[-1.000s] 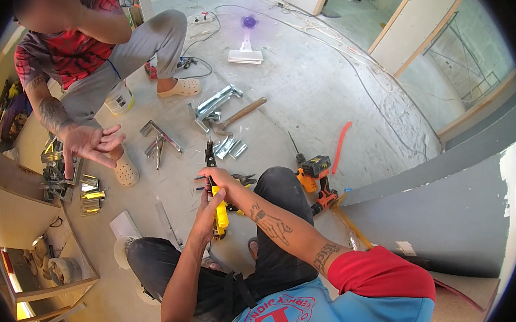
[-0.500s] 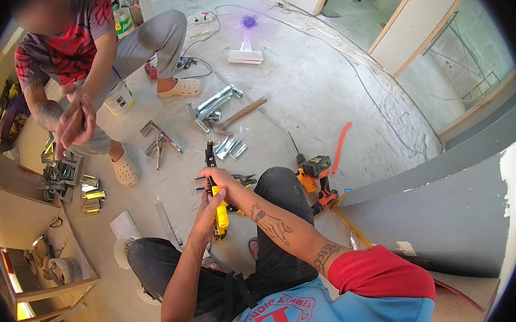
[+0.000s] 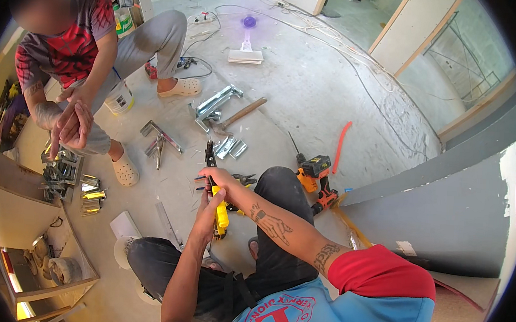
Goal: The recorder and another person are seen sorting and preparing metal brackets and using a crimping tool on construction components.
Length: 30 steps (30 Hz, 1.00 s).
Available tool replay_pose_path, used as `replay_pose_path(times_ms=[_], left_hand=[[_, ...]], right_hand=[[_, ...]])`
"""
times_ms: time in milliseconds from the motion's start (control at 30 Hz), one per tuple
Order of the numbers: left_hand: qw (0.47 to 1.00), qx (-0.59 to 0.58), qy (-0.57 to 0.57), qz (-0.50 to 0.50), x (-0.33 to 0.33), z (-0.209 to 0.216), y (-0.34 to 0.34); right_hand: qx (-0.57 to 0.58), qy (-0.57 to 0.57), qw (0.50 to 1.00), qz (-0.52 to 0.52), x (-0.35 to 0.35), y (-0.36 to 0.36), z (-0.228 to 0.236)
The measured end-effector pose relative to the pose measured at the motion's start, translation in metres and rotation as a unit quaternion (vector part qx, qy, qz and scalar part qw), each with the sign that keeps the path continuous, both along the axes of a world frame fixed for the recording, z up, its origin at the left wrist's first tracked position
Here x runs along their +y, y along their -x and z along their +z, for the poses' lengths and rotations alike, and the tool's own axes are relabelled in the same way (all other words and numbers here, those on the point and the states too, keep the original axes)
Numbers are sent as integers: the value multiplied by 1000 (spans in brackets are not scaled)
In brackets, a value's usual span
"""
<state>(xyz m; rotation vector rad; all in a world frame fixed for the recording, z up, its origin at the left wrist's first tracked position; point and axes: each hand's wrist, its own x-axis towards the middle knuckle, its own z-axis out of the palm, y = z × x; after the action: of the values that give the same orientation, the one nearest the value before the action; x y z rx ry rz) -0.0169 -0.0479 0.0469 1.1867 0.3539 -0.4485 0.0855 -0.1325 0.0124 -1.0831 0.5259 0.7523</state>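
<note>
Between my knees I hold a hand riveter (image 3: pixel 221 213) with a black head and yellow grips, its nose pointing away from me. My left hand (image 3: pixel 206 212) is closed round the yellow grip from the near side. My right hand (image 3: pixel 223 181) wraps the tool higher up, just below the black head; its fingers are partly hidden. Black-jawed pliers (image 3: pixel 245 179) lie on the floor just past my right wrist. Beyond the riveter's nose are short bent metal pieces (image 3: pixel 230 148) and a wooden-handled hammer (image 3: pixel 246 112).
A co-worker sits at left, hands (image 3: pixel 75 122) together. Metal brackets (image 3: pixel 62 174) are heaped near an open wooden box (image 3: pixel 76 283). Two cordless drills (image 3: pixel 317 174) stand by my right knee, near a grey wall (image 3: pixel 428 209). Longer metal channels (image 3: pixel 217 105) and cables (image 3: pixel 360 66) lie farther out.
My hands and the riveter stay in the same place. The co-worker's clasped hands have shifted slightly.
</note>
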Motion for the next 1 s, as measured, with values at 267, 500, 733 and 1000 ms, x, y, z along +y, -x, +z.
replay_pose_path(times_ms=[267,500,733,1000], left_hand=[[1000,16,-11,7,1,2,1],[1000,1,-3,0,0,1,0],[1000,3,-4,2,0,3,0],[1000,3,3,2,0,7,1]], right_hand=[[-1,-4,1000,2,2,0,-1],[3,-5,1000,4,1,-2,-6],[-4,-5,1000,-1,1,0,-3],[-14,-2,1000,5,1,-1,-5]])
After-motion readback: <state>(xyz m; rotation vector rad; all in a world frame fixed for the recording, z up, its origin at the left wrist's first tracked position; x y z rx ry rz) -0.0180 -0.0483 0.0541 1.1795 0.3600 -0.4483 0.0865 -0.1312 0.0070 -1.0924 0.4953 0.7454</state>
